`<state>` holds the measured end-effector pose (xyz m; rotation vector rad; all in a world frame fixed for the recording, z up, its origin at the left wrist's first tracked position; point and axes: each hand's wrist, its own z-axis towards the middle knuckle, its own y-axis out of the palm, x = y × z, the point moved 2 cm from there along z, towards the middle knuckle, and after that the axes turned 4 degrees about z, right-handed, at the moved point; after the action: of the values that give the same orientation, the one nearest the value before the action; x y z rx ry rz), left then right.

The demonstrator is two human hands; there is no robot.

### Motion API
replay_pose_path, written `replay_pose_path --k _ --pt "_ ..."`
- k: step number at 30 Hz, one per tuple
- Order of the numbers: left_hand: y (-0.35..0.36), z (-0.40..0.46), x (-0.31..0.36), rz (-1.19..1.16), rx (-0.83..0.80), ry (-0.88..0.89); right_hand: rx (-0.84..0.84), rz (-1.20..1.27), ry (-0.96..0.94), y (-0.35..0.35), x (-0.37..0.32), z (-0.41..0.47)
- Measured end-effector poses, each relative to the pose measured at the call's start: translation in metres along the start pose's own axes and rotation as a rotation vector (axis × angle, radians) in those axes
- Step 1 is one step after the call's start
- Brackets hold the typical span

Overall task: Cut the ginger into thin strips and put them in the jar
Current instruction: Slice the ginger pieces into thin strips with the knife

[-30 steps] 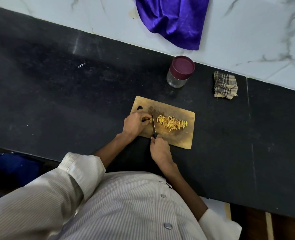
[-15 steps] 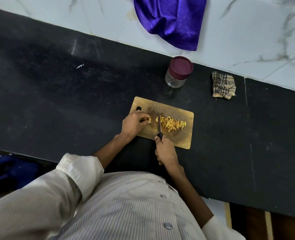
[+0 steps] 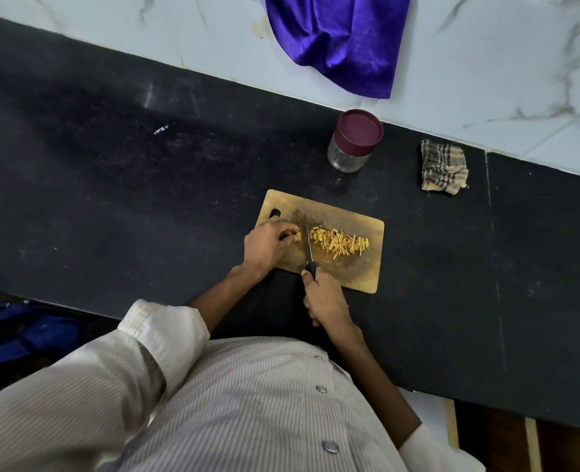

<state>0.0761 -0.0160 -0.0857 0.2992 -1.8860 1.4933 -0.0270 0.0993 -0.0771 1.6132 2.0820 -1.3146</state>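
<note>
Small yellow stub of uncut ginger (image 3: pixel 298 237) at the left-centre of the board, pinched between curled fingertips of the left hand (image 3: pixel 267 246), only its cut right face showing. Just right of it, past the blade, a loose heap of thin pale-yellow and orange ginger strips (image 3: pixel 339 242), spread in a band with its long axis running left to right across the board; single strips lying at mixed angles, many slanted toward the far right. Between stub and heap, a narrow steel knife with a black handle (image 3: pixel 308 251), blade edge down on the wood, long axis running from the near edge toward the far edge, tip pointing away from the body. Handle gripped in the curled fingers of the right hand (image 3: pixel 326 301), at the board's near edge. Underneath, a rectangular light-brown wooden cutting board (image 3: pixel 356 274) with a dark hanging hole (image 3: pixel 275 212) at its far left corner, lying on a black speckled stone counter (image 3: pixel 145 206). Beyond the board, apart from it, an upright clear glass jar with a maroon lid (image 3: pixel 356 139), lid on. To the right of that, a crumpled brown checked cloth (image 3: pixel 444 166). Farther back, a white marbled wall (image 3: pixel 485 63) with a shiny purple fabric (image 3: pixel 339 35) hanging over it. Nearest, a striped pale shirt with rolled sleeves (image 3: pixel 234 410)
</note>
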Motion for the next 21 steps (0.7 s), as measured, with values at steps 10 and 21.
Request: replay_pose_path --k 10,21 --pt "0.0027 -0.0014 -0.0002 0.01 0.013 -0.002 -0.02 -0.017 -0.004 0.0028 -0.0035 -0.0014" --pt "0.0038 -0.0007 -0.0023 0.023 0.02 0.015 -0.013 -0.063 -0.019 0.0026 -0.0087 -0.0021"
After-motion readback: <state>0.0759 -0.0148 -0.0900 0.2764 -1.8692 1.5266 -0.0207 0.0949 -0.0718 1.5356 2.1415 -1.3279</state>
